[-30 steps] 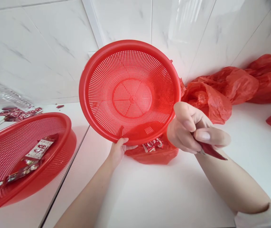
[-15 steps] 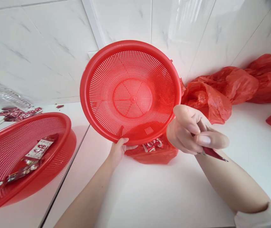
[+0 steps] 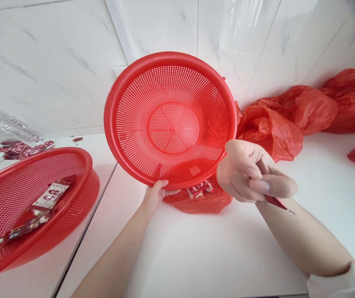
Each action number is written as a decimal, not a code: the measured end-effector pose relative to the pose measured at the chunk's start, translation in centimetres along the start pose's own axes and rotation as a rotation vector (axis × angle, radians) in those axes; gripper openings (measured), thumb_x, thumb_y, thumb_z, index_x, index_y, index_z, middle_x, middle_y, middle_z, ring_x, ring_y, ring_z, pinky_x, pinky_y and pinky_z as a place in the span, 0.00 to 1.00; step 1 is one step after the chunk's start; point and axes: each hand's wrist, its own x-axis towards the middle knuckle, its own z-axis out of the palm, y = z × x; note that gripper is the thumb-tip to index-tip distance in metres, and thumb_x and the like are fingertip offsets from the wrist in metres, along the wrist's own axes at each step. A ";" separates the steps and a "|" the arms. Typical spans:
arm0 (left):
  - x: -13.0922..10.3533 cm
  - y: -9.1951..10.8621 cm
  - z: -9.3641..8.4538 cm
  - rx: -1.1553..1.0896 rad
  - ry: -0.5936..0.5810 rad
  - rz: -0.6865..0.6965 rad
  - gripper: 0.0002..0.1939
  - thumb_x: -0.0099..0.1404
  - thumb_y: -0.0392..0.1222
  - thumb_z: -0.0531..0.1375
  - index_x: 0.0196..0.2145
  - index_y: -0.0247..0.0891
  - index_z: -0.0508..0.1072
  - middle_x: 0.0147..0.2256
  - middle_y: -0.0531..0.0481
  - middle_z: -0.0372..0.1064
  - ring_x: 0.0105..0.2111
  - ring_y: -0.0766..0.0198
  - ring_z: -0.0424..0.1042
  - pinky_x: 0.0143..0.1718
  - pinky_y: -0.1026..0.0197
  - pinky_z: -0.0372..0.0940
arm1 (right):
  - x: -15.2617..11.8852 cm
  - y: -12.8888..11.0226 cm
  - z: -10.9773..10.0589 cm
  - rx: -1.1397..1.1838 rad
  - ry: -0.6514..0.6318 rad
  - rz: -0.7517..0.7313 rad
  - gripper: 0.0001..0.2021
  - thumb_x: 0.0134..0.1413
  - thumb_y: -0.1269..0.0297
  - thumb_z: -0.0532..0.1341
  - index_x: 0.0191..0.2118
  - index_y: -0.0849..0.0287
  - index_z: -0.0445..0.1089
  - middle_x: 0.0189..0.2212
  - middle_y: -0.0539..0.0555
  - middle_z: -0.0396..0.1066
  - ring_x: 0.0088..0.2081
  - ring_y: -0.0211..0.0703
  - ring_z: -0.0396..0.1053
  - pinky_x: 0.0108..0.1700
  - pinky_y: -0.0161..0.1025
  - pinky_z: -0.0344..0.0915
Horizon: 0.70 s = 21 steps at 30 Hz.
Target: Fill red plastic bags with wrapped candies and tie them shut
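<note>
A red mesh basket is tilted up at the centre, its inside facing me with nothing in it. My left hand grips its lower rim, thumb over the edge. My right hand is closed in a pinch at the basket's lower right, with a small red pointed thing sticking out below the fingers. Under the basket lies a red plastic bag with red-and-white packets at its opening.
At the left, a second red basket holds several wrapped packets. Behind it lie more wrappers and a clear plastic tray. Crumpled red bags line the tiled wall at the right.
My right thumb has shifted slightly over the fingers, and less of the small red thing shows. The baskets and my left hand are almost unchanged.
</note>
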 end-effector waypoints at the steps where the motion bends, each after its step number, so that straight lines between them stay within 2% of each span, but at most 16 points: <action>1: 0.0 0.0 0.0 -0.003 0.000 0.000 0.31 0.54 0.37 0.60 0.57 0.42 0.65 0.46 0.45 0.74 0.45 0.48 0.74 0.42 0.43 0.72 | 0.0 0.0 -0.1 0.010 -0.016 0.006 0.10 0.54 0.68 0.59 0.33 0.55 0.53 0.15 0.36 0.50 0.12 0.24 0.42 0.15 0.24 0.47; 6: 0.2 0.0 -0.1 -0.008 0.004 -0.001 0.30 0.54 0.37 0.61 0.56 0.41 0.67 0.46 0.45 0.74 0.46 0.48 0.73 0.41 0.44 0.73 | 0.1 -0.4 -0.2 0.021 -0.041 0.022 0.09 0.56 0.67 0.58 0.34 0.55 0.54 0.15 0.37 0.51 0.13 0.25 0.44 0.15 0.24 0.47; 12: 0.3 -0.1 -0.2 -0.014 0.026 -0.016 0.28 0.52 0.37 0.61 0.52 0.38 0.69 0.43 0.45 0.75 0.43 0.48 0.74 0.39 0.46 0.74 | 0.1 -0.4 0.2 -0.022 0.018 0.021 0.08 0.55 0.69 0.58 0.34 0.55 0.55 0.15 0.37 0.50 0.13 0.25 0.41 0.15 0.23 0.45; 16: 0.3 -0.1 -0.1 -0.017 0.027 -0.010 0.28 0.52 0.37 0.61 0.52 0.39 0.69 0.43 0.44 0.75 0.42 0.48 0.74 0.38 0.46 0.74 | 0.0 -0.5 0.3 -0.069 0.043 0.056 0.10 0.55 0.65 0.59 0.32 0.54 0.53 0.14 0.36 0.48 0.12 0.25 0.41 0.15 0.24 0.45; 19: 0.2 0.0 -0.1 -0.017 0.023 -0.002 0.29 0.52 0.37 0.61 0.54 0.40 0.68 0.43 0.45 0.75 0.43 0.48 0.74 0.38 0.45 0.74 | 0.0 -1.0 0.4 -0.213 0.090 0.095 0.12 0.55 0.60 0.60 0.30 0.54 0.53 0.13 0.36 0.49 0.11 0.25 0.42 0.15 0.26 0.45; 21: 0.2 0.0 -0.2 -0.020 0.025 0.011 0.28 0.53 0.37 0.60 0.54 0.41 0.68 0.43 0.45 0.74 0.43 0.49 0.74 0.39 0.44 0.73 | 0.2 -1.2 0.3 -0.414 0.103 0.182 0.12 0.55 0.59 0.60 0.30 0.55 0.54 0.14 0.38 0.52 0.13 0.26 0.45 0.17 0.27 0.47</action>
